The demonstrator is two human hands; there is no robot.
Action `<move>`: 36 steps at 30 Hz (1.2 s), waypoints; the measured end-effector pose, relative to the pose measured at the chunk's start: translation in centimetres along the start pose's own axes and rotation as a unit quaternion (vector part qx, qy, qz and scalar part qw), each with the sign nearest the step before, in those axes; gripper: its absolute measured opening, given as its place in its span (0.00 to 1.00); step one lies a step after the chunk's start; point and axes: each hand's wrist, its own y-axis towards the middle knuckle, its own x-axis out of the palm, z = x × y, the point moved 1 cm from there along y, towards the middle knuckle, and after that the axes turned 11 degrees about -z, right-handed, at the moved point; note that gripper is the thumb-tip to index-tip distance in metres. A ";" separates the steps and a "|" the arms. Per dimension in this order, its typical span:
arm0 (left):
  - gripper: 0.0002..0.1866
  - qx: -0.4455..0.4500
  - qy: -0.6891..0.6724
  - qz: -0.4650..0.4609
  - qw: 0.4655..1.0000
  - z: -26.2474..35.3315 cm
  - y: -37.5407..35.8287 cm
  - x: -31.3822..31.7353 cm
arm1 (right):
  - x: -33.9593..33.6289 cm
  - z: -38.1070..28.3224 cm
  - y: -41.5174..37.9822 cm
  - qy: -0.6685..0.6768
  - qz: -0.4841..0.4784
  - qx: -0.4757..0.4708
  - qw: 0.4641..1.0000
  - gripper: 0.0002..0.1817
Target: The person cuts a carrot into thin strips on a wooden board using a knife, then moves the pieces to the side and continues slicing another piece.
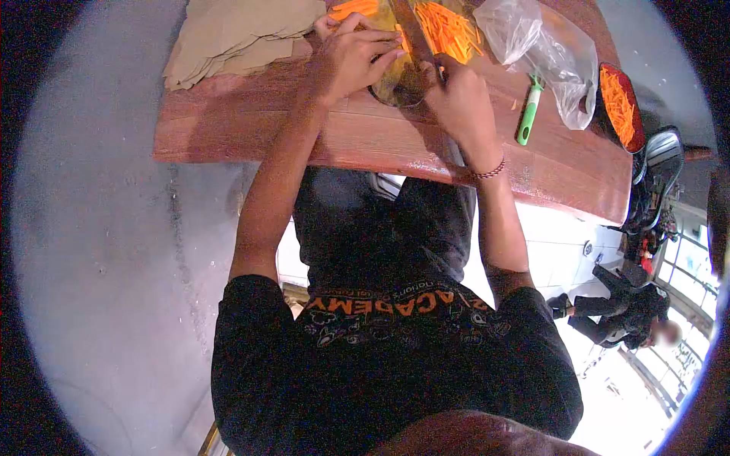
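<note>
My right hand (462, 99) is closed around the handle of a knife (413, 34), whose blade points away from me over a cutting board (391, 90). On the board, my left hand (356, 57) has its fingers bent and pressed on a carrot piece (402, 38) right beside the blade. Part of that piece is hidden under the fingertips. Cut carrot strips (449, 32) lie in a heap to the right of the knife. Beyond my left hand are more carrot slices (353, 9).
Brown paper (236, 38) covers the table's left side. Right of the board lie a green-handled peeler (530, 110) and a clear plastic bag (544, 57). A dark red dish (620, 106) of carrot strips stands at the right edge. Another person (623, 308) is farther off, lower right.
</note>
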 end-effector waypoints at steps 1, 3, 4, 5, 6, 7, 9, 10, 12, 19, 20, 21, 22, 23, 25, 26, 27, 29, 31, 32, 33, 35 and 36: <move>0.12 0.005 0.008 0.003 1.000 0.0 0.0 0.1 | 0.2 0.0 0.1 -0.019 0.004 -0.002 1.000 0.15; 0.12 -0.009 0.004 -0.009 1.000 0.1 -0.1 0.3 | 0.6 0.1 0.1 -0.041 -0.005 -0.022 0.999 0.14; 0.13 -0.022 0.001 -0.022 1.000 0.2 -0.1 0.3 | 0.8 0.1 0.1 -0.062 -0.013 -0.042 0.997 0.13; 0.13 -0.022 0.000 -0.022 1.000 0.2 -0.2 0.5 | 0.9 0.1 0.5 -0.062 -0.013 -0.041 0.997 0.13; 0.13 -0.006 -0.002 0.007 1.000 0.1 -0.2 0.7 | 1.0 0.0 1.1 -0.075 -0.009 -0.055 0.996 0.14; 0.14 0.010 -0.005 0.037 0.999 0.1 -0.2 0.9 | 1.1 0.0 1.7 -0.089 -0.005 -0.070 0.994 0.16; 0.14 0.002 -0.010 0.041 0.999 0.2 -0.3 1.1 | 0.8 -0.6 2.8 -0.078 0.004 -0.067 0.995 0.16; 0.14 -0.008 -0.015 0.046 0.999 0.3 -0.2 1.1 | 0.6 -0.6 3.3 -0.067 0.011 -0.065 0.996 0.17; 0.14 -0.007 -0.003 0.042 0.999 0.3 -0.4 1.0 | 0.9 -0.2 4.5 -0.068 0.017 -0.055 0.996 0.17; 0.12 -0.019 -0.028 0.060 0.998 0.6 -0.5 0.8 | 0.0 -0.5 2.6 -0.021 0.017 -0.046 0.999 0.15; 0.12 -0.020 -0.030 0.060 0.998 0.7 -0.5 0.7 | 0.1 -0.4 2.4 -0.022 0.015 -0.045 0.999 0.15; 0.12 -0.018 -0.032 0.063 0.997 0.7 -0.5 0.6 | 0.2 -0.2 2.2 -0.029 0.016 -0.052 0.998 0.14; 0.13 -0.015 -0.034 0.066 0.997 0.7 -0.5 0.5 | 0.3 -0.1 2.1 -0.035 0.018 -0.059 0.997 0.13; 0.13 -0.015 -0.034 0.066 0.997 0.8 -0.5 0.4 | 0.3 -0.1 1.9 -0.035 0.018 -0.059 0.997 0.13; 0.14 -0.014 -0.015 0.067 0.998 0.8 -0.4 0.4 | 0.4 -0.3 1.4 -0.025 0.016 -0.045 0.999 0.13; 0.14 -0.014 -0.015 0.067 0.998 0.7 -0.4 0.5 | 0.5 -0.3 1.4 -0.025 0.016 -0.045 0.999 0.13; 0.14 -0.016 -0.017 0.056 0.998 0.7 -0.4 0.5 | 0.6 -0.2 1.4 -0.045 0.007 -0.045 0.998 0.13; 0.14 -0.018 -0.020 0.044 0.999 0.6 -0.5 0.6 | 0.8 -0.3 1.3 -0.064 -0.002 -0.043 0.997 0.14; 0.14 -0.011 -0.011 0.047 0.999 0.6 -0.5 0.4 | 1.0 -1.0 1.1 -0.096 -0.040 -0.033 0.994 0.14; 0.14 -0.010 -0.011 0.047 0.999 0.7 -0.5 0.2 | 1.1 -1.4 1.3 -0.096 -0.040 -0.032 0.994 0.14; 0.15 -0.011 0.005 0.044 0.999 0.8 -0.5 0.0 | 1.2 -1.9 1.5 -0.099 -0.038 -0.012 0.994 0.14; 0.15 -0.011 0.024 0.042 0.999 0.8 -0.5 -0.3 | 1.1 -2.3 2.0 -0.101 -0.035 0.006 0.994 0.14; 0.15 -0.017 0.022 0.037 0.999 0.8 -0.6 -0.2 | 0.9 -2.5 2.2 -0.124 -0.015 -0.028 0.992 0.14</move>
